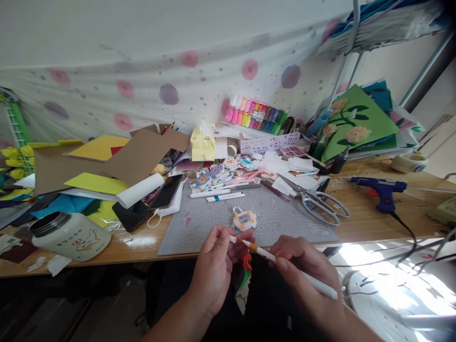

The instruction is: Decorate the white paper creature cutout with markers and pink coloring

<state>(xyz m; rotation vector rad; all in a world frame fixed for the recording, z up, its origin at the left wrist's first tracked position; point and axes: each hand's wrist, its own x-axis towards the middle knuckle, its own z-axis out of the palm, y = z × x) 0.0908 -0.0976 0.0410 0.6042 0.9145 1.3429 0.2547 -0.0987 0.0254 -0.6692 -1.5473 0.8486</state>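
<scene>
1. Marker (263, 252): in the right grip (306, 266), fingers wrapped on the white barrel. It's up in the air at the front edge of the worktop (140, 252), nib uncovered, pointing left.
2. Cap (232, 239): pinched in the left grip (213, 273), thumb against fingers. Near the nib, not touching it. Can't tell which way its open end faces.
3. Marker handling: should be light and stiff, likely smooth plastic, so it could roll in a loose hold. Best hold is the barrel just behind the orange collar. Stay off the nib: probably soft, wet, easily splayed, will stain.
4. Cap handling: tiny, near weightless, rigid; easy to drop or flick away. Pinch the sides, fingertips clear of the mouth.
5. Cutout (244, 219): lies on the cutting mat (203, 225) just beyond the hands, untouched. Looks like paper, so expect light, bendy, easily creased or smudged. Lift by the body's outer edge; the thin loop on top looks the weakest part.
</scene>
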